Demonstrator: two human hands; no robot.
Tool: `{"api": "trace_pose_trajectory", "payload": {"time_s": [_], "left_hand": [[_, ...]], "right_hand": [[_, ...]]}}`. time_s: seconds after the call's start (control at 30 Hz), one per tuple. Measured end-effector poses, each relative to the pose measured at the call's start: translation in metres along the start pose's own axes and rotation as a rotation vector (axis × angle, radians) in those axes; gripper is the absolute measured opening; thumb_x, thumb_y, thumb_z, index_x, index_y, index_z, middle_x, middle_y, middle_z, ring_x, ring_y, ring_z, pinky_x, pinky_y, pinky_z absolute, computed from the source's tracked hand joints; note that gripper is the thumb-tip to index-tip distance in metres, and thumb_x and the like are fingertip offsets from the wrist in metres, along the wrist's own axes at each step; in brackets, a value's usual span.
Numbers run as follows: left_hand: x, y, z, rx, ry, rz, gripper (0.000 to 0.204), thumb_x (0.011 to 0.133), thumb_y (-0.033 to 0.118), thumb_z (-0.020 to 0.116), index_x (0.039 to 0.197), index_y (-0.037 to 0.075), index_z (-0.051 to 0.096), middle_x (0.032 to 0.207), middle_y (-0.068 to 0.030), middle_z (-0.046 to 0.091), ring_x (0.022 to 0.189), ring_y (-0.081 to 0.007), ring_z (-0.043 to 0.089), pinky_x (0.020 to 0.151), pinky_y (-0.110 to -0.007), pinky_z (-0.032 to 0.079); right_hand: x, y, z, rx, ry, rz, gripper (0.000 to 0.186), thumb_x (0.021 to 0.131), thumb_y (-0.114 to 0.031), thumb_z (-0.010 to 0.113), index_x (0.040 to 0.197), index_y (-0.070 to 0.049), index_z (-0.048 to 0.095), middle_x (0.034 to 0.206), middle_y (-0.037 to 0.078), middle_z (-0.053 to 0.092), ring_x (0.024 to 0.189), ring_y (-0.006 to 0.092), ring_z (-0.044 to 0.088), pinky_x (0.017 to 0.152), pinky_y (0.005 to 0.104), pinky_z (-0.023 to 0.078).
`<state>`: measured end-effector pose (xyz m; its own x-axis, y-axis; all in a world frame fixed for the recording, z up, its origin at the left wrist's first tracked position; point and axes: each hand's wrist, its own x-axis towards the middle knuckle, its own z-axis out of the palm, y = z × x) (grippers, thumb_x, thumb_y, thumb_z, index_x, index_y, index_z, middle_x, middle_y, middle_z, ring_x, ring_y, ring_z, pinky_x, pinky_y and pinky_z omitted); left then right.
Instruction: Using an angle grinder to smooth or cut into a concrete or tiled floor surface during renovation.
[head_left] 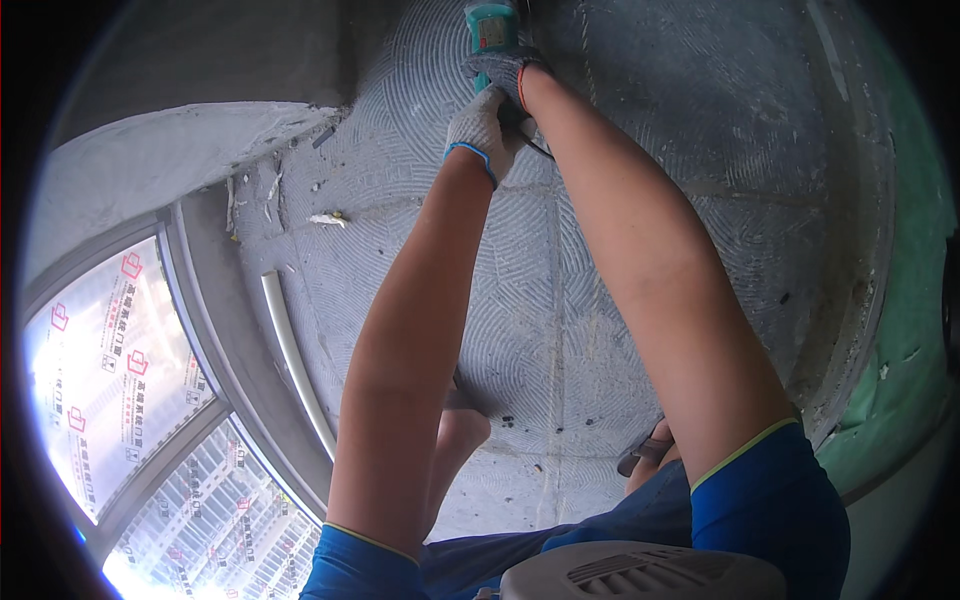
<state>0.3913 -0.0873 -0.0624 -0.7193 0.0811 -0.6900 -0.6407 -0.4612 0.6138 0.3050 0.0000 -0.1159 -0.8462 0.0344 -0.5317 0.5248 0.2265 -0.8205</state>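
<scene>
A teal power tool (491, 28) is at the top centre, with a dark cord beside my hands. My right hand (510, 75), in a dark grey glove with red cuff trim, is closed round the tool's body. Just below it my left hand (478, 132), in a whitish knitted glove with blue cuff trim, grips the lower part of the same tool. The tool's far end is cut off by the frame's top.
Grey grooved flooring (640, 380) surrounds my sandalled feet. At left are a low wall (170, 150), a film-covered window (110, 360), a white strip (290, 350) and scattered scraps (328, 219). A green wall (900, 340) edges the right side.
</scene>
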Motion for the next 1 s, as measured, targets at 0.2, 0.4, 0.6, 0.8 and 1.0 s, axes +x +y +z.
{"api": "trace_pose_trajectory", "payload": {"time_s": [0.2, 0.4, 0.6, 0.8, 1.0], "left_hand": [[-0.004, 0.003, -0.002, 0.013, 0.005, -0.001, 0.021, 0.095, 0.017, 0.051, 0.106, -0.001, 0.055, 0.100, -0.0140, 0.062, 0.087, -0.0275, 0.061, 0.073, -0.041, 0.054], [-0.011, -0.002, 0.009, 0.004, -0.012, 0.019, 0.021, 0.095, 0.018, 0.051, 0.105, 0.000, 0.055, 0.098, -0.0137, 0.063, 0.086, -0.0272, 0.061, 0.073, -0.040, 0.054], [-0.023, -0.002, -0.007, 0.024, 0.006, 0.032, 0.022, 0.096, 0.019, 0.052, 0.107, 0.001, 0.057, 0.099, -0.0116, 0.064, 0.086, -0.0256, 0.062, 0.075, -0.039, 0.054], [-0.022, -0.010, -0.009, -0.009, 0.017, 0.005, 0.022, 0.095, 0.019, 0.052, 0.107, 0.001, 0.057, 0.098, -0.0110, 0.064, 0.085, -0.0247, 0.062, 0.072, -0.038, 0.054], [-0.025, -0.013, -0.016, -0.035, -0.004, 0.014, 0.017, 0.089, 0.015, 0.060, 0.098, 0.000, 0.059, 0.087, -0.0098, 0.061, 0.076, -0.0219, 0.061, 0.065, -0.035, 0.055]], "right_hand": [[-0.034, -0.023, -0.001, 0.181, -0.004, 0.169, 0.040, 0.078, -0.026, 0.072, 0.110, -0.004, 0.063, 0.099, 0.014, 0.067, 0.091, 0.0277, 0.065, 0.080, 0.0396, 0.052], [-0.027, -0.007, -0.002, -0.052, 0.308, -0.153, 0.050, 0.076, -0.033, 0.072, 0.116, -0.005, 0.061, 0.107, 0.014, 0.065, 0.098, 0.0270, 0.063, 0.085, 0.0388, 0.050], [-0.038, -0.008, 0.005, -0.161, 0.050, -0.083, 0.069, 0.071, -0.051, 0.074, 0.125, -0.009, 0.060, 0.121, 0.016, 0.063, 0.112, 0.0263, 0.060, 0.094, 0.0372, 0.047], [-0.030, 0.011, 0.013, -0.118, 0.077, -0.055, 0.067, 0.072, -0.052, 0.073, 0.121, -0.009, 0.062, 0.115, 0.015, 0.066, 0.103, 0.0251, 0.064, 0.090, 0.0369, 0.049], [-0.048, 0.003, 0.008, -0.069, 0.014, 0.041, 0.065, 0.071, -0.052, 0.074, 0.118, -0.008, 0.064, 0.112, 0.014, 0.067, 0.101, 0.0235, 0.065, 0.088, 0.0365, 0.050]]}}
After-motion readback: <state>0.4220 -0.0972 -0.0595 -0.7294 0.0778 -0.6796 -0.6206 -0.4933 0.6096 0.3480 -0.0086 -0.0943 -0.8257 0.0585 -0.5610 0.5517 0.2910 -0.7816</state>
